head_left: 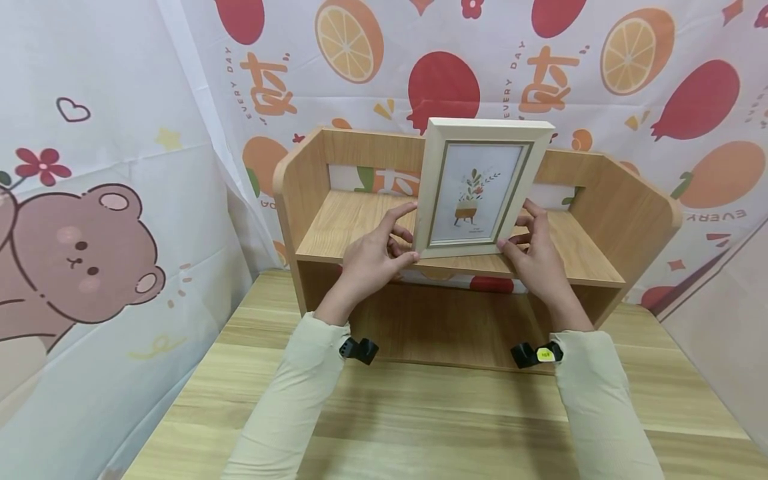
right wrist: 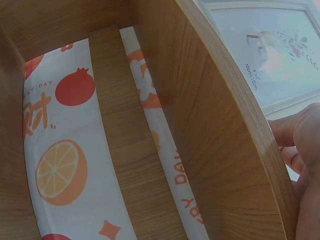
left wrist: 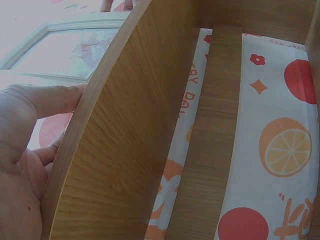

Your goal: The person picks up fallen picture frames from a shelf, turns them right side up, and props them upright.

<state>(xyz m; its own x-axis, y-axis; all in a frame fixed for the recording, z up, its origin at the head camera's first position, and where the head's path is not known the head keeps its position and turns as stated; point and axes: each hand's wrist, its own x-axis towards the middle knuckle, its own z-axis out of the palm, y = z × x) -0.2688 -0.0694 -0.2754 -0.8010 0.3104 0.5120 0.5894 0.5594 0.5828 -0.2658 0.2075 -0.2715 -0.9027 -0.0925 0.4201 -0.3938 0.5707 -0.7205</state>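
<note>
A cream picture frame (head_left: 427, 193) with a plant print stands on the upper board of a wooden desk shelf (head_left: 336, 223), leaning slightly back. My left hand (head_left: 379, 250) holds its left edge, thumb at the lower corner and fingers bent behind the side. On the opposite edge my right hand (head_left: 537, 253) grips the lower right side between thumb and fingers. In the left wrist view the frame (left wrist: 65, 21) shows past the shelf board (left wrist: 115, 135), beside my left hand (left wrist: 25, 120). The right wrist view shows the frame (right wrist: 290, 106) above my right hand (right wrist: 305, 145).
The shelf stands on a light wood table (head_left: 432, 420), against a fruit-print cloth (head_left: 384, 87). Its raised side panels (head_left: 639, 207) flank the upper board, and a lower compartment (head_left: 438, 320) lies underneath. A bear-print cloth (head_left: 84, 253) hangs at the left.
</note>
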